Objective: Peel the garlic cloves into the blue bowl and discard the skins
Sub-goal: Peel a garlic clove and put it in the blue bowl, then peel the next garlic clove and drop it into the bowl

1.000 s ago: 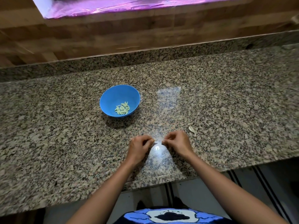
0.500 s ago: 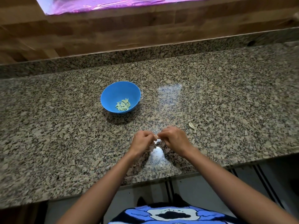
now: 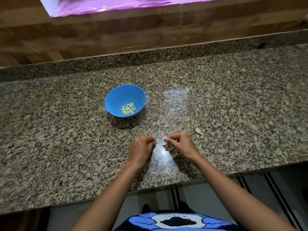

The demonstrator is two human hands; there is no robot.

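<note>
While I am leaning both forearms in over the granite counter, nearer to me than the blue bowl and a little to its right, my right hand is pinching a pale garlic clove in its fingertips, and my left hand is curling its fingers just beside it; I cannot tell whether it is holding any skin. Half a second ago my hands were meeting on the clove, and now they are drawing slightly apart. Peeled cloves are lying inside the bowl, and another garlic piece is still lying well to the bowl's right.
</note>
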